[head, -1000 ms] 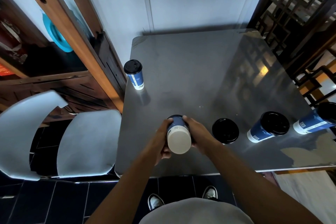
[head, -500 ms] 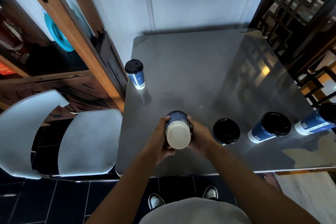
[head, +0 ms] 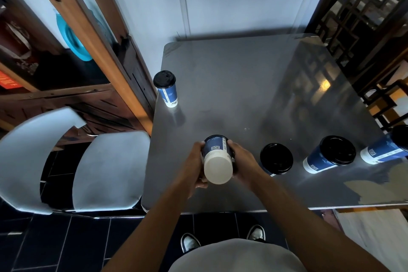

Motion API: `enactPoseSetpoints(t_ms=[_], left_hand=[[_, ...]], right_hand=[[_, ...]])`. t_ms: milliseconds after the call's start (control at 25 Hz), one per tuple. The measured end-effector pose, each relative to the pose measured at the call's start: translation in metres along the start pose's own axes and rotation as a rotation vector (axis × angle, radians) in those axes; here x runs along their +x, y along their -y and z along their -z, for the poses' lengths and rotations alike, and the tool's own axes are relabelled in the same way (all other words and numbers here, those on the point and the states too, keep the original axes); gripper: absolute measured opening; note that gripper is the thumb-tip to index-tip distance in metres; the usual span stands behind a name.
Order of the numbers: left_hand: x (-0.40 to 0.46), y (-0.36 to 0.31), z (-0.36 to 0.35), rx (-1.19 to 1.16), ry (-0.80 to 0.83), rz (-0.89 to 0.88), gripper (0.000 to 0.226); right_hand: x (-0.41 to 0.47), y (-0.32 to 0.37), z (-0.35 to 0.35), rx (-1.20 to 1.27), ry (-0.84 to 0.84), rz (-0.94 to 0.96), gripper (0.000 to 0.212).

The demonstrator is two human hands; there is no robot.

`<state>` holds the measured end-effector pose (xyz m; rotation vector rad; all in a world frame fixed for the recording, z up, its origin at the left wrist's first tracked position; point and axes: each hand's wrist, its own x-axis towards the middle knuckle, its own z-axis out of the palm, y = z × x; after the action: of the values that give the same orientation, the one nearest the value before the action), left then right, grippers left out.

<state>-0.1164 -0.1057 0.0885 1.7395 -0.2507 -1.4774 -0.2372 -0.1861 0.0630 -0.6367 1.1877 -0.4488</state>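
Note:
Above the near part of the grey metal table (head: 254, 86), both my hands hold a blue paper cup (head: 217, 160). It is tipped over, with its white base towards me and its black-lidded top pointing away. My left hand (head: 194, 165) wraps round its left side and my right hand (head: 241, 164) grips its right side. Right of my hands stand three more blue cups with black lids: one (head: 276, 159) close by, another (head: 329, 154) farther right, and the last (head: 386, 148) at the frame's edge. A separate lidded cup (head: 166, 88) stands at the table's left edge.
A white chair (head: 88, 170) sits left of the table, with a wooden shelf unit (head: 72, 35) behind it. A dark lattice screen (head: 364, 13) runs along the right. A white wall lies behind the table. Dark floor tiles and my shoes (head: 189, 242) show below.
The held cup has tilted a little, so more of its blue side and label shows above the white base. Both hands stay in nearly the same place.

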Motion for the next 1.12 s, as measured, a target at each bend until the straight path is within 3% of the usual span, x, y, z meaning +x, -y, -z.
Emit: enactPoseSetpoints(t_ms=[120, 320, 520, 640, 760, 920, 1040, 1120], left_hand=[[0.000, 0.001, -0.003, -0.085, 0.068, -0.043, 0.060], [-0.003, 0.003, -0.005, -0.297, 0.188, -0.019, 0.051], [-0.005, 0.003, -0.006, -0.317, 0.115, 0.020, 0.046], [-0.004, 0.001, -0.005, -0.400, 0.086, -0.004, 0.041], [0.002, 0.005, 0.005, -0.266, -0.026, -0.155, 0.036], [0.008, 0.007, 0.024, 0.073, -0.097, -0.297, 0.022], [0.012, -0.003, 0.030, -0.011, -0.061, -0.349, 0.033], [0.017, -0.006, 0.037, 0.002, -0.058, -0.412, 0.052]], right_hand=[[-0.004, 0.001, 0.002, -0.038, 0.016, 0.021, 0.038], [-0.009, 0.004, -0.002, -0.013, -0.042, 0.041, 0.032], [-0.007, 0.003, -0.005, 0.074, -0.012, 0.038, 0.031], [-0.004, 0.001, 0.002, 0.001, 0.124, 0.085, 0.043], [-0.001, -0.002, 0.011, -0.086, 0.247, 0.148, 0.049], [0.002, 0.002, 0.014, -0.292, 0.201, 0.300, 0.035], [0.002, 0.009, 0.003, -0.460, 0.138, 0.395, 0.048], [0.004, 0.016, -0.004, -0.597, 0.109, 0.393, 0.061]])
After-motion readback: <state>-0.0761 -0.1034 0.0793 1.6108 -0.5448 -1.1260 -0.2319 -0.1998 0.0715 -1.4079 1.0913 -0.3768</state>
